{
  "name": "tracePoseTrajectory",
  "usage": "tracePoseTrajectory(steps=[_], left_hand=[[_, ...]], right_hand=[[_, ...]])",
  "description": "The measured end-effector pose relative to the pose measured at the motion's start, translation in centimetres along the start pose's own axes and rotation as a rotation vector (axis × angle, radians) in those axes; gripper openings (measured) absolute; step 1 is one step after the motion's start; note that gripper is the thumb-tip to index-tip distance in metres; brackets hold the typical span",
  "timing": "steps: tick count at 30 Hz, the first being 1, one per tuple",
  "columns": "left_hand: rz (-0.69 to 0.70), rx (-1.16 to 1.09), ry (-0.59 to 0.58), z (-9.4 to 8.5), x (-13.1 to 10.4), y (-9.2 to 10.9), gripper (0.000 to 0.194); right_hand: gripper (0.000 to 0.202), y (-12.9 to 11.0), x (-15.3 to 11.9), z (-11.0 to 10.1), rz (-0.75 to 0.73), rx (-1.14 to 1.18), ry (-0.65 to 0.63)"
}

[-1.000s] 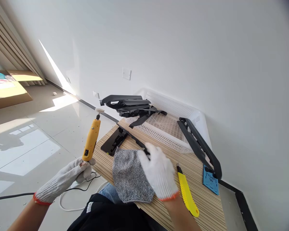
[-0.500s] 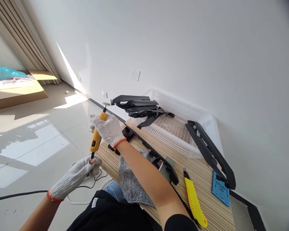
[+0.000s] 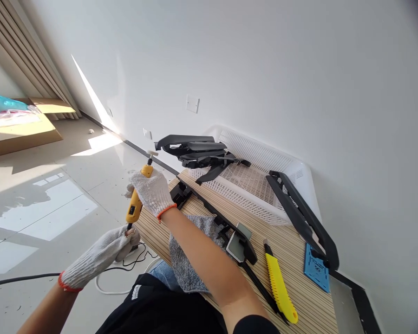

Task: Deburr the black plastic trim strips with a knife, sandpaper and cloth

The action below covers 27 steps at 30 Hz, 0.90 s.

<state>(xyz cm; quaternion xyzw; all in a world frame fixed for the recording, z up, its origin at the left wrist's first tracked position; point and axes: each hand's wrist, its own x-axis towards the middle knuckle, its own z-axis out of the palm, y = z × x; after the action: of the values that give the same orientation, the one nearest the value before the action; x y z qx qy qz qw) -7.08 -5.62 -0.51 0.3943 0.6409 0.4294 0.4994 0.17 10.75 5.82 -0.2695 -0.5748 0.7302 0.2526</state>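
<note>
A yellow rotary tool (image 3: 133,208) with a small pale wheel at its tip is held upright beside the left end of the table, tip up. My gloved right hand (image 3: 149,189) is wrapped round its upper body. Below, my gloved left hand (image 3: 113,250) is closed on the black cord where it leaves the tool's base. Under my right forearm, a long black plastic part (image 3: 209,206) lies on the table, partly over a grey cloth (image 3: 185,260). Near that part's right end sits a grey-green block (image 3: 236,247).
A white plastic basket (image 3: 264,150) against the wall holds several black plastic parts (image 3: 202,150); another black part (image 3: 303,215) leans on its right side. A yellow utility knife (image 3: 279,285) with its blade showing and a blue plate (image 3: 316,269) lie on the wooden table (image 3: 306,306).
The whole view has shifted slightly. Both hands have moved a little left with the rotary tool, keeping the same grip.
</note>
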Motion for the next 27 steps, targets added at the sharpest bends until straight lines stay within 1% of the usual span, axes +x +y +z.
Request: tracePoseTrajectory(steps=[2,3,5,7,9,10,11,13,15,16,18,19,21,22,24,27], left_hand=[[0.054,-0.024,-0.022,-0.1,0.2,0.2,0.059],[0.074,-0.049,-0.015,0.0,0.4,0.3,0.056],[0.094,-0.101,0.042,0.5,0.8,0.3,0.051],[0.099,-0.139,0.106,1.0,1.2,0.3,0.049],[0.095,-0.151,0.155,1.3,1.5,0.6,0.047],[0.079,-0.137,0.174,1.3,1.5,0.9,0.047],[0.044,-0.11,0.194,1.3,1.5,1.3,0.047],[-0.041,-0.054,0.262,0.8,1.4,2.0,0.049],[-0.066,-0.049,0.335,0.2,1.3,2.6,0.055],[-0.061,-0.062,0.369,-0.2,1.3,2.7,0.058],[-0.044,-0.096,0.44,-1.0,1.5,2.8,0.059],[-0.04,-0.116,0.471,-1.3,1.6,2.8,0.057],[-0.022,-0.172,0.534,-1.8,2.0,2.8,0.054],[-0.006,-0.21,0.555,-1.9,2.2,2.9,0.054],[0.022,-0.304,0.58,-2.1,2.7,3.2,0.055],[0.02,-0.392,0.577,-1.9,3.4,3.6,0.056]], right_hand=[[0.041,0.5,0.0,0.1,0.031,0.026,-0.034],[0.042,0.8,0.0,0.2,0.051,0.019,-0.058],[0.044,1.3,-0.2,0.3,0.073,-0.077,-0.136],[0.045,1.4,-0.8,0.1,0.066,-0.237,-0.186],[0.045,0.7,-1.8,-0.8,0.029,-0.433,-0.152],[0.045,0.1,-2.6,-1.6,0.012,-0.536,-0.106],[0.044,-0.7,-3.6,-2.6,0.003,-0.665,-0.059],[0.037,-2.5,-6.1,-5.2,0.047,-0.988,-0.011],[0.032,-3.9,-8.9,-8.5,0.19,-1.28,0.084],[0.033,-4.4,-10.4,-10.2,0.239,-1.365,0.133],[0.036,-4.7,-13.2,-13.8,0.299,-1.434,0.201],[0.038,-4.6,-14.4,-15.5,0.353,-1.459,0.232],[0.046,-4.0,-16.3,-18.5,0.47,-1.454,0.226],[0.046,-3.6,-17.0,-19.7,0.51,-1.422,0.215],[0.042,-2.6,-17.6,-21.5,0.509,-1.35,0.206],[0.037,-1.2,-17.3,-22.6,0.483,-1.32,0.237]])
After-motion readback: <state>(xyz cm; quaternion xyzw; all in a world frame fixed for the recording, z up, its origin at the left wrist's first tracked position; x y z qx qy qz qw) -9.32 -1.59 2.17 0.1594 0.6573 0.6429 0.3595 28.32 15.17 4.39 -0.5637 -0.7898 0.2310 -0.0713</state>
